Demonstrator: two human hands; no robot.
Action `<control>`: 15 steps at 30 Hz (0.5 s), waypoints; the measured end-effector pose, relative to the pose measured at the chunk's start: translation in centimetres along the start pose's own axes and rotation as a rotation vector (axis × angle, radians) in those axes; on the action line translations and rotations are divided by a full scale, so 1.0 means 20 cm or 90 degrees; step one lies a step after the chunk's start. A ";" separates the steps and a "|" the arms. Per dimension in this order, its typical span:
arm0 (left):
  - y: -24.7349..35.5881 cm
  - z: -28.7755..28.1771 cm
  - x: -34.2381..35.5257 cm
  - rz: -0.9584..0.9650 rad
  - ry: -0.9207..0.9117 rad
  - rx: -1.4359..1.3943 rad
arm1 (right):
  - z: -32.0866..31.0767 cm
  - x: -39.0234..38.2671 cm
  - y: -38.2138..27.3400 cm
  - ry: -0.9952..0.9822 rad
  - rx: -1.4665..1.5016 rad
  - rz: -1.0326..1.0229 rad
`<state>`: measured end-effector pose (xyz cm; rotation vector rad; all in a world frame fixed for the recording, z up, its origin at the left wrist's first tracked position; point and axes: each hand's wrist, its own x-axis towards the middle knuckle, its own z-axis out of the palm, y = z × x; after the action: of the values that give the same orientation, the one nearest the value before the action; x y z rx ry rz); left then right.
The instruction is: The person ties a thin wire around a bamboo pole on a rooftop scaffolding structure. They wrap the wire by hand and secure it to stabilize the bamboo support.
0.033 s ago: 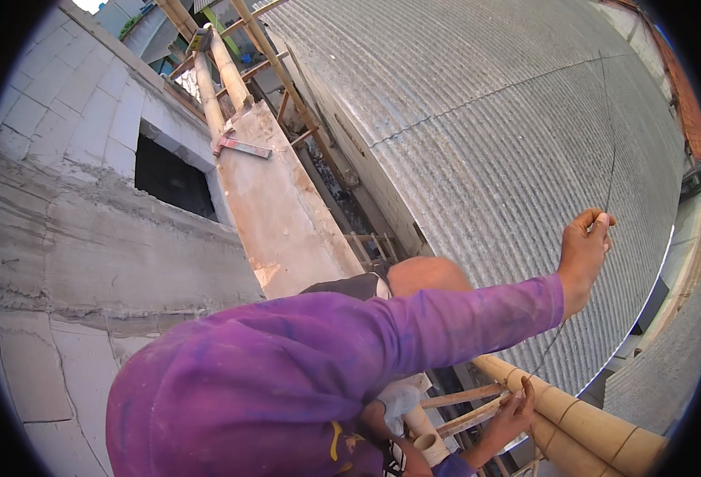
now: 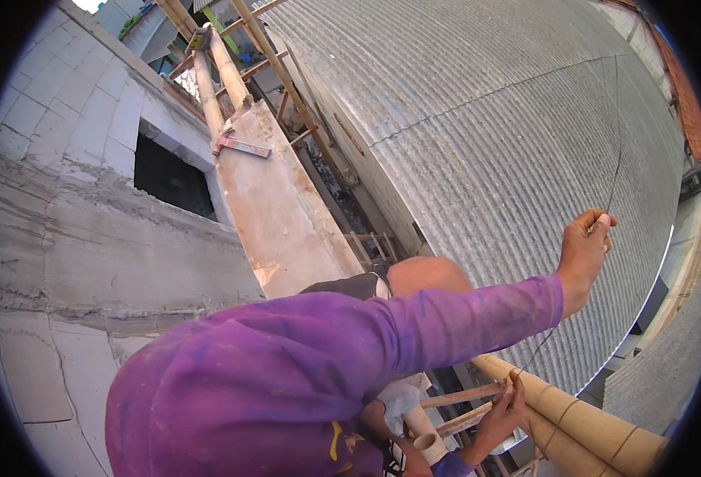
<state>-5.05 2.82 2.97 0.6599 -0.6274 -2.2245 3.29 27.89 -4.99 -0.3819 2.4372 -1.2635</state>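
Observation:
My left hand (image 2: 587, 254) is stretched out over the corrugated roof at the end of a purple sleeve. Its thumb and fingers pinch a thin dark wire (image 2: 616, 151), whose upper part rises loose above the hand. Lower down, the same wire passes behind my left forearm to my right hand (image 2: 503, 415). The right fingers are pressed together at the wire, beside the thick bamboo poles (image 2: 597, 417). Whether the wire goes round a pole I cannot tell.
A plank walkway (image 2: 287, 215) runs along the block wall (image 2: 72, 95) with its dark opening (image 2: 174, 179). On it lies an L-shaped tool (image 2: 243, 148). Corrugated metal roofing (image 2: 478, 135) lies across a gap. Near my right wrist are a cream hollow cylinder (image 2: 428, 447) and clear plastic (image 2: 398, 400).
The wire's loose upper end has swung slightly to the right. My right hand has shifted a little left, its fingertips now higher on the wire; the left hand stays in place.

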 end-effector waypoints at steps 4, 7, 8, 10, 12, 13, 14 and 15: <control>0.03 -0.05 0.02 -0.137 -0.089 -0.022 | 0.05 -0.09 0.06 -0.307 0.095 -0.021; 0.06 -0.06 0.08 -0.168 -0.061 -0.089 | -0.02 -0.11 0.06 -0.411 0.343 -0.078; 0.08 -0.06 0.09 -0.157 -0.037 -0.106 | -0.04 -0.11 0.06 -0.421 0.438 -0.096; 0.12 -0.06 0.11 -0.103 0.020 -0.113 | -0.08 -0.09 0.07 -0.252 0.341 -0.088; 0.17 -0.06 0.13 -0.018 0.086 -0.094 | -0.09 -0.06 0.10 -0.056 0.104 -0.056; 0.19 -0.06 0.13 0.002 0.083 -0.079 | -0.08 -0.04 0.11 0.018 -0.130 -0.128; 0.21 -0.06 0.14 0.023 0.079 -0.063 | -0.06 -0.03 0.12 0.081 -0.142 -0.157; 0.22 -0.06 0.14 0.049 0.077 -0.048 | -0.03 -0.03 0.13 0.144 -0.153 -0.185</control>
<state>-3.80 -2.22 4.02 0.7135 -0.4967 -2.1088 3.38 30.03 -6.77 -0.7165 2.8178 -1.1795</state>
